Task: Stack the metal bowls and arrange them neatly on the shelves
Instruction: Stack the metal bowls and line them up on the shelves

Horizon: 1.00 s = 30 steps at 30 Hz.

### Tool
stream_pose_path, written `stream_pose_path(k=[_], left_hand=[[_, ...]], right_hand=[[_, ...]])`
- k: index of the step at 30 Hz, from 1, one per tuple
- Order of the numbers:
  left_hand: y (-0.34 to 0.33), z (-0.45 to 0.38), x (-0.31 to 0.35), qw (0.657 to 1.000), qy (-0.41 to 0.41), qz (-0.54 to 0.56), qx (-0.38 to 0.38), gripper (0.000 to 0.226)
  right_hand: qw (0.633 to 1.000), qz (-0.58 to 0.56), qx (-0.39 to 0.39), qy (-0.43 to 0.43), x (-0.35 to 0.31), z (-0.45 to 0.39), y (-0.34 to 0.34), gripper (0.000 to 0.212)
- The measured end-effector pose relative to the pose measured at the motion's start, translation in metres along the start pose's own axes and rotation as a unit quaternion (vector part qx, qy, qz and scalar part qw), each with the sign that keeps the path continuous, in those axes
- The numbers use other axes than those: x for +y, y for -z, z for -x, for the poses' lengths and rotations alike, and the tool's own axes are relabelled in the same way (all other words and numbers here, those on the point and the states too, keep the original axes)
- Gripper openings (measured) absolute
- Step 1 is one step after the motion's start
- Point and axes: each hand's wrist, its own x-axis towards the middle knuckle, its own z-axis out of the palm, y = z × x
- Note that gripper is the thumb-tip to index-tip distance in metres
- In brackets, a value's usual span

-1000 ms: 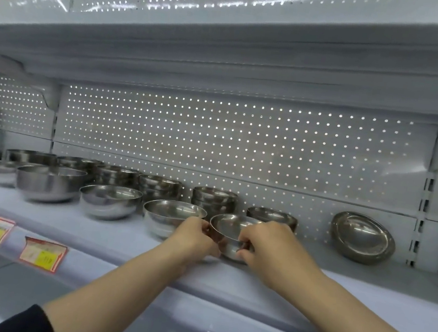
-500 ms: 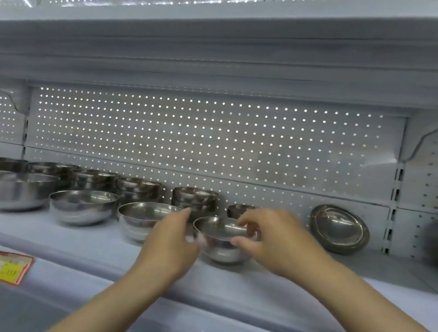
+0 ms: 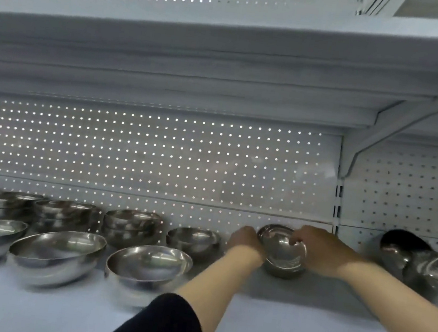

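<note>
Across the whole view runs a white metal shelf point(image 3: 302, 328), its perforated back panel point(image 3: 158, 158) rising behind and an upper shelf point(image 3: 198, 53) overhanging it. Taking the small steel bowl point(image 3: 283, 252) at the back of the shelf as the landmark: it stands close against the back panel, tipped a little toward the camera, and seems to sit on or in a second bowl beneath it, though the blur makes that hard to settle. Left of that bowl, a front row of larger shallow bowls point(image 3: 55, 256) stands near the shelf's forward part, and behind them a back row of stacked bowls point(image 3: 130, 224) lines the panel. Right of the bowl, past the upright post, more steel bowls point(image 3: 431, 272) lie tilted against one another with a dark rounded one point(image 3: 404, 243) behind. Both bare forearms reach in from below, the left one emerging from a dark sleeve point(image 3: 165, 324). The right hand point(image 3: 320, 251) grips the bowl's right side, fingers curled over the rim and into the inside. The left hand point(image 3: 246, 239) is against the bowl's left side, fingers bent round its outer wall, though most of them are hidden behind it.
</note>
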Motion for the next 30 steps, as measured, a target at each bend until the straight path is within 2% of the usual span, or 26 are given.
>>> stream_pose_path(k=[3, 6, 11, 20, 25, 27, 30], left_hand=[[-0.022, -0.017, -0.009, 1.000, 0.011, 0.008, -0.012, 0.034], [-0.033, -0.022, -0.021, 0.998, 0.023, 0.057, -0.026, 0.033], [-0.046, -0.027, -0.026, 0.995, 0.010, 0.099, -0.029, 0.030], [-0.053, -0.023, -0.031, 0.985, 0.001, 0.170, -0.035, 0.030], [-0.045, -0.022, -0.029, 0.986, 0.003, 0.167, 0.000, 0.018], [-0.041, -0.023, -0.030, 0.987, 0.014, 0.159, 0.031, 0.017], [-0.038, -0.025, -0.032, 0.980, 0.043, 0.171, 0.091, 0.027]], right_hand=[[1.000, 0.003, -0.015, -0.003, 0.017, -0.001, -0.027, 0.048], [0.999, 0.022, -0.047, 0.003, 0.022, 0.001, -0.033, 0.053], [0.998, 0.034, -0.045, 0.011, 0.022, 0.002, -0.043, 0.043], [1.000, -0.019, -0.010, 0.012, 0.017, 0.006, -0.040, 0.031], [0.998, -0.062, 0.002, 0.027, 0.009, 0.007, -0.033, 0.016], [0.996, -0.081, 0.026, 0.038, 0.004, 0.006, -0.029, 0.025], [0.991, -0.113, 0.047, 0.049, -0.007, 0.006, -0.027, 0.034]])
